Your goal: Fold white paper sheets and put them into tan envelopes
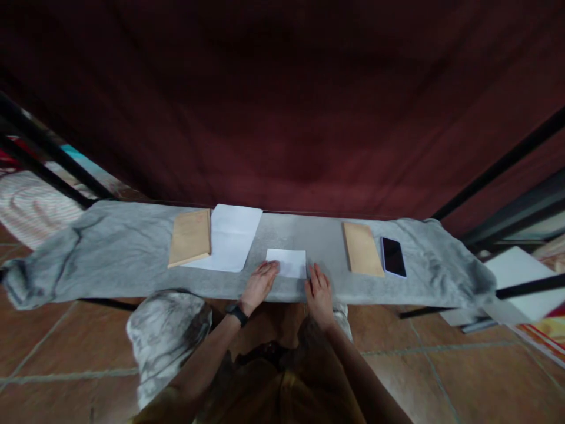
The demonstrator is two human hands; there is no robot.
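Observation:
A small white rectangle of paper (pixel 292 262), perhaps folded, lies flat in the middle of the cloth-covered bench. My left hand (pixel 259 285), with a dark watch band at the wrist, rests its fingertips on the paper's lower left part. Flat beside the lower right corner is my right hand (pixel 318 293), its fingers stretched out; whether it touches the paper's edge I cannot tell. Neither hand grips anything. Larger white sheets (pixel 232 238) lie to the left, partly under a stack of brown envelopes (pixel 189 237).
Another brown envelope (pixel 362 248) lies on the right, with a phone (pixel 393 257) next to it. Grey cloth (pixel 132 247) covers the narrow bench. A dark red curtain (pixel 282 147) hangs behind it, and black metal bars (pixel 498 168) slant at both sides.

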